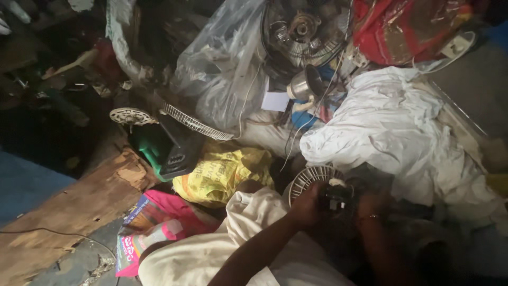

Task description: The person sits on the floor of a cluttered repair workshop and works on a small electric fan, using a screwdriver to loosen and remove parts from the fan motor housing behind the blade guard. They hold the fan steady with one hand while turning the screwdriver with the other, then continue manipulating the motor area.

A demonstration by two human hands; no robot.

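- The small fan motor (336,195) is sitting between my two hands, low and right of centre in the view, above my lap; it is a dark, blocky unit with a pale part on its top.
- Behind it and touching it, the round white slotted fan guard (313,177) is standing nearly on edge, its face turned up and to the left.
- My left hand (308,205) is pressing against the motor from the left, just under the guard's rim; the fingers are curling round the unit, grasping it as far as I am able to judge in this dim light.
- My right hand (372,207) is lying just right of the motor, at the same height; whether its fingers are clenching anything, I cannot tell, since shadow is covering them.
- Both hands are equally near; the left is the one showing clear contact.
- My cream garment (222,249) is lying below the hands.
- A heap of white cloth (391,132) is spreading above and to the right.
- A yellow bag (222,172) is resting left of the guard, with a green and black housing (166,148) beyond it.
- A larger fan head (301,32) is hanging in the clutter at the top.
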